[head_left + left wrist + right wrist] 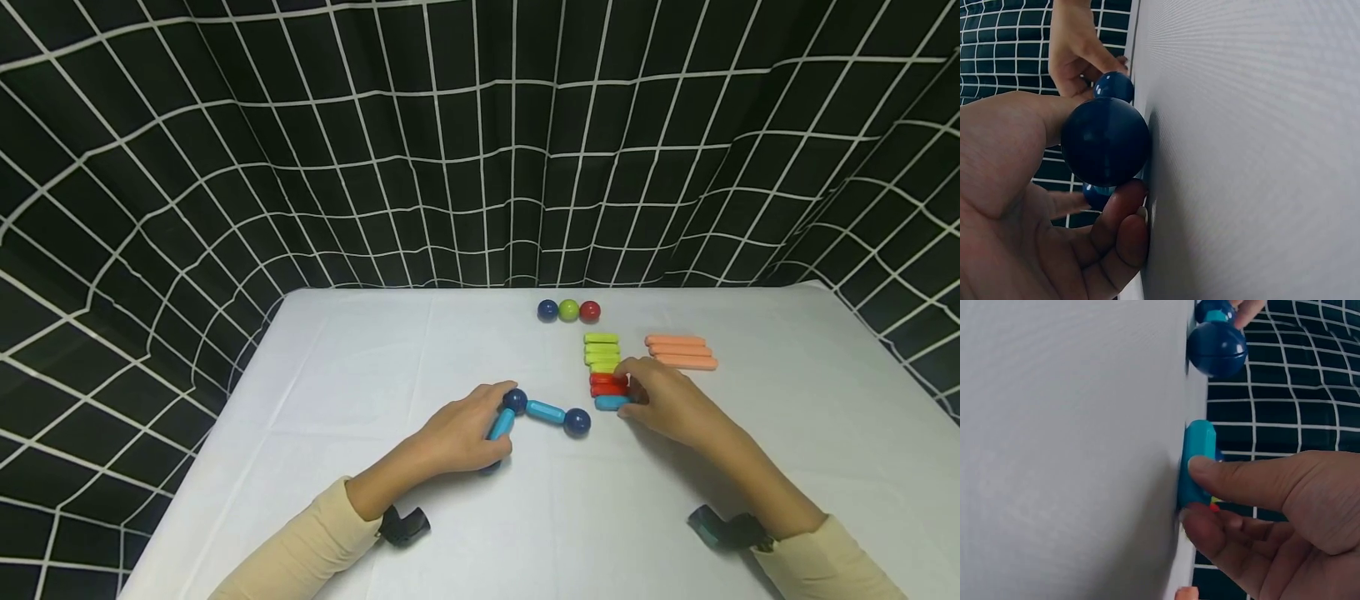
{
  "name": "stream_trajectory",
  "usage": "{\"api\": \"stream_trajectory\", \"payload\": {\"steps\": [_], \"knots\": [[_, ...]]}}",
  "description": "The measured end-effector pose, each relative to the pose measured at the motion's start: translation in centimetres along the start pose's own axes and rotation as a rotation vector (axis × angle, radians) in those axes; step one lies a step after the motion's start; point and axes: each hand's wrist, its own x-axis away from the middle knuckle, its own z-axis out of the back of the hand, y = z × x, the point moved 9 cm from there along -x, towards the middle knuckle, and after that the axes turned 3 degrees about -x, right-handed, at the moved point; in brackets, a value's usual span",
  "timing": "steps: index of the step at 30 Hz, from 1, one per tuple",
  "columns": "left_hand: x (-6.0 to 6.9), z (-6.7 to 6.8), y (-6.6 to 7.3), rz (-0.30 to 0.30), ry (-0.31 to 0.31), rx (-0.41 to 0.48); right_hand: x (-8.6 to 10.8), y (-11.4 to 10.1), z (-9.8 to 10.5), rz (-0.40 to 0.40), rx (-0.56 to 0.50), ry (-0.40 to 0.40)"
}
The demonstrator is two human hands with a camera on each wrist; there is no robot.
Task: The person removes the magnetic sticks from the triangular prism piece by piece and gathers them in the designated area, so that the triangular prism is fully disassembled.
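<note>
On the white table lies a bent chain of dark blue balls and light blue rods. My left hand holds it around the left rod, between the corner ball and a near ball. From the corner, a second rod runs right to an end ball. My right hand pinches a loose light blue rod by one end, thumb on top. That rod lies flat at the near end of a column, beside red rods.
Several yellow-green rods continue the column away from me. Orange rods lie to its right. Farther back, a blue ball, a green ball and a red ball sit in a row. A black gridded curtain hangs behind the table.
</note>
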Motion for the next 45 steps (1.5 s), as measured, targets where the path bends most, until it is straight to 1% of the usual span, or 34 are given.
{"api": "stream_trajectory", "payload": {"steps": [2,4,7,11,13,16,20,22,24,27,30,33,37,41,45], "knots": [[0.0,-0.1,0.0,-0.008,-0.003,-0.003,0.3,-0.6,0.3,0.018,0.020,0.013],[0.0,-0.2,0.0,-0.011,-0.009,-0.002,0.7,-1.5,0.4,0.052,0.030,0.026],[0.0,-0.2,-0.1,0.000,-0.014,0.015,1.4,-3.5,0.2,0.151,0.034,0.036],[0.0,0.1,-0.2,0.022,0.017,0.010,2.2,-6.1,-1.1,0.288,0.028,-0.006],[0.0,0.4,-0.2,0.030,0.041,-0.018,2.3,-7.2,-2.0,0.332,0.031,-0.038],[0.1,0.8,0.1,0.026,0.070,-0.084,2.2,-8.7,-3.3,0.377,0.041,-0.077],[0.2,1.3,1.0,-0.033,0.111,-0.157,1.8,-10.5,-4.5,0.435,0.020,-0.110],[0.2,1.3,1.3,-0.071,0.122,-0.161,1.6,-11.1,-4.9,0.443,-0.006,-0.121],[0.1,1.4,1.5,-0.103,0.125,-0.147,1.2,-11.4,-5.2,0.432,-0.033,-0.129],[0.0,1.3,1.6,-0.130,0.120,-0.121,0.6,-11.3,-5.5,0.387,-0.057,-0.139],[-0.1,1.2,1.6,-0.144,0.108,-0.108,0.2,-11.0,-5.6,0.344,-0.067,-0.146],[-0.1,1.1,1.5,-0.142,0.092,-0.101,0.0,-10.7,-5.7,0.320,-0.097,-0.157],[0.1,1.1,1.4,-0.118,0.077,-0.097,-0.1,-10.4,-5.3,0.304,-0.163,-0.158],[0.0,1.1,1.1,-0.097,0.069,-0.095,-0.2,-10.2,-4.0,0.316,-0.213,-0.123],[-0.1,0.9,0.9,-0.087,0.061,-0.096,-0.4,-10.3,-2.5,0.345,-0.228,-0.091]]}}
